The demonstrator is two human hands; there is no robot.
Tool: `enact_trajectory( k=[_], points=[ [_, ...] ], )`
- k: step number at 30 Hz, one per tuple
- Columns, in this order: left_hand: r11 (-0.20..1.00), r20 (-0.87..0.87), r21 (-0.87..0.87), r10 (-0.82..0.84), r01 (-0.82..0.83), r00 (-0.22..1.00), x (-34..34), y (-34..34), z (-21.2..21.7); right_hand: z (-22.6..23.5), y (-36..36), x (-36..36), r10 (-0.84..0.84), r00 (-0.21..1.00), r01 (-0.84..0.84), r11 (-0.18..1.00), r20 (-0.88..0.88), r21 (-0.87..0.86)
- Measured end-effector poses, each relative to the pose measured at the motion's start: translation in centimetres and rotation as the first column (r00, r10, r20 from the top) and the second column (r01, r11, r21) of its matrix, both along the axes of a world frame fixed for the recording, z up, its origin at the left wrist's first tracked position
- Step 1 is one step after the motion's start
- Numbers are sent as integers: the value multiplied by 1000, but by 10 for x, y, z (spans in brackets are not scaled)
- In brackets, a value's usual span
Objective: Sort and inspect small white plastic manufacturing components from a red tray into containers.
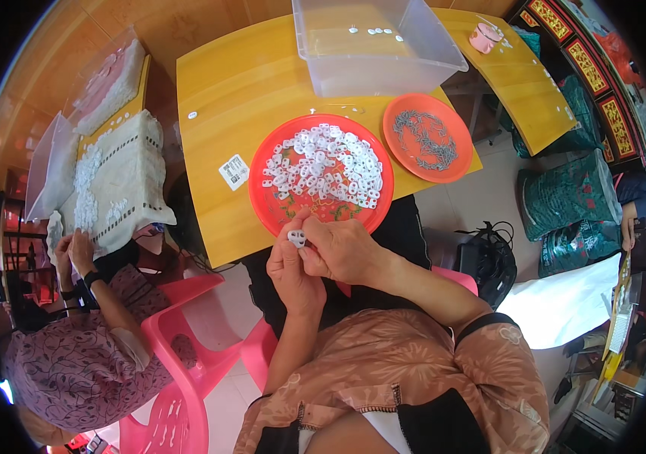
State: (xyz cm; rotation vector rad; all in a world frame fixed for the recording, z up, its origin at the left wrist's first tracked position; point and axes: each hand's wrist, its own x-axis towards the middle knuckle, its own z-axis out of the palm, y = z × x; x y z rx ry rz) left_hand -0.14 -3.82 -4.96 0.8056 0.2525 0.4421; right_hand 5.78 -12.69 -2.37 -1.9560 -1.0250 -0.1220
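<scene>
Left hand: our left hand (293,280) is pinched narrow, thumb and fingertips on one small, rounded white plastic piece with two openings (296,238)

Right hand: our right hand (349,251) is curled narrow just to the right, fingers meeting near the piece; whether they grip it too, we cannot tell

Held piece: it sits raised between our hands, at the near side of the plate; we judge it very light, stiff and slightly slippery, its thin parts the likeliest to snap

Grip: we would take it by the outer edges, leaving both openings free

Red plate: farther on, the round red plastic plate (256,178) bears a loose heap of similar white pieces (327,155), likely to slide over one another

Orange plate: far right, the round orange plastic plate (394,145) carries thin grey metal-looking bits (438,155); we expect tangling, so lift one by its end

Clear bin: farthest, the clear rectangular plastic bin (380,76) stands on the yellow wooden table (225,83)
</scene>
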Motion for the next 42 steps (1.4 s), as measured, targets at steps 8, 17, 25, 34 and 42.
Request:
enact_trajectory(
  k=[8, 17, 25, 34, 42],
  points=[
    [998, 0, 34, -52, 52, 999, -3, -1, -1, -2, 1, -3, -53, 996, 53, 999, 78, 2],
    [999, 24, -44, 12, -11, 1000, -5, -8, 3, -2, 2, -9, -87, 993, 86, 996, 85, 19],
    [999, 1, -51, 6, -6, 1000, -7, -11, 8, -2, 3, -11, -106, 989, 103, 994, 100, 31],
    [998, 9, -61, -2, 2, 1000, -7, -9, 8, 3, 3, -12, -113, 986, 109, 993, 125, 40],
    [999, 44, -40, 19, -17, 999, -4, -3, 0, 3, -3, -11, 3, 981, 20, 993, -195, 115]
  ],
)
